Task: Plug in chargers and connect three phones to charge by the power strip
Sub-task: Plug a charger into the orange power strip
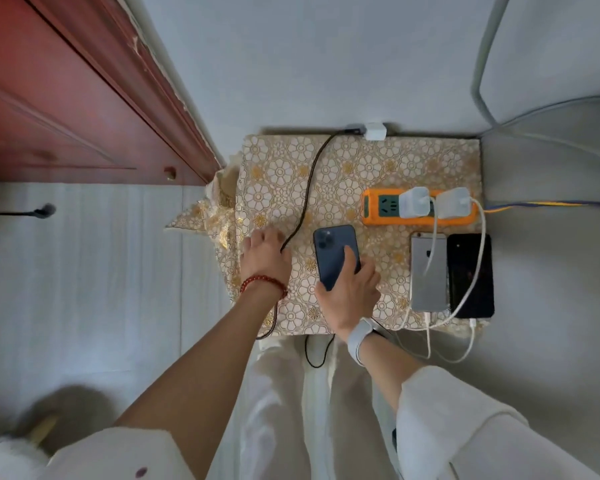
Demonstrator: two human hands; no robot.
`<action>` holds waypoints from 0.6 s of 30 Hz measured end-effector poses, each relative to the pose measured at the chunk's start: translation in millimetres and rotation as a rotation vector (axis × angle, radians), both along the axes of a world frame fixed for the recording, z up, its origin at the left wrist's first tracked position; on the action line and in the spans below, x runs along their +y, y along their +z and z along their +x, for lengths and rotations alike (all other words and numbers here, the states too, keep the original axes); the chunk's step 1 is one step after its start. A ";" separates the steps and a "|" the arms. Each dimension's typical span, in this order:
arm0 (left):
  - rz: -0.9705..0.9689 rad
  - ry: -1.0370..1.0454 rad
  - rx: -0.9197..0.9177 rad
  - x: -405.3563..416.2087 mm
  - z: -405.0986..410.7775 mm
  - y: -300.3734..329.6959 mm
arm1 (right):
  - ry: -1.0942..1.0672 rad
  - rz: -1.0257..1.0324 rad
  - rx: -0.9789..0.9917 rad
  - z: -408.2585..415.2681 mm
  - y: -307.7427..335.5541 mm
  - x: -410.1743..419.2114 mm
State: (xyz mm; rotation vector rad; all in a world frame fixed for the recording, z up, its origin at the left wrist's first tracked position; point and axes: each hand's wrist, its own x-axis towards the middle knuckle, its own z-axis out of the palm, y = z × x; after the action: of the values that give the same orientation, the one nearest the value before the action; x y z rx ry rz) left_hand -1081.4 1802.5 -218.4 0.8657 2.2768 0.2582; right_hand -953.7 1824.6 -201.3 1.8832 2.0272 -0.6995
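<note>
An orange power strip lies on a small table under a gold floral cloth. Two white chargers sit in it, one socket at its left end stays free. Their white cables run to a silver phone and a black phone lying side by side. My right hand grips a dark blue phone, back up. My left hand is closed on a dark braided cable that leads to a third white charger at the table's far edge.
A red-brown wooden cabinet stands to the left, a grey wall behind the table. The strip's cord runs off to the right. The braided cable loops below the table's front edge. Pale floor lies to the left.
</note>
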 end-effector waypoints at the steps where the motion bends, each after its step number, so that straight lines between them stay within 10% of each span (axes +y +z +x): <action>1: 0.011 0.016 -0.005 1.2 -1.7 0.2 | 0.010 -0.025 -0.006 0.1 0.0 1.3; 8: 0.440 0.013 -0.166 -33.7 8.8 35.7 | -0.106 -0.142 0.542 -2.8 33.3 42.8; 13: 0.511 -0.047 -0.129 -56.0 14.3 61.8 | -0.907 -0.815 1.100 -42.2 65.2 105.3; 18: 0.515 -0.026 -0.058 -79.0 10.4 75.1 | -1.129 -0.708 1.170 -55.1 75.8 146.5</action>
State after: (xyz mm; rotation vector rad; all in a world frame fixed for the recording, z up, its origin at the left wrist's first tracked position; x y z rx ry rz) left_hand -1071.0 1723.5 -143.4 1.1211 2.1725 0.8726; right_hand -1008.8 1971.1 -125.6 2.1166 0.4302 -2.7757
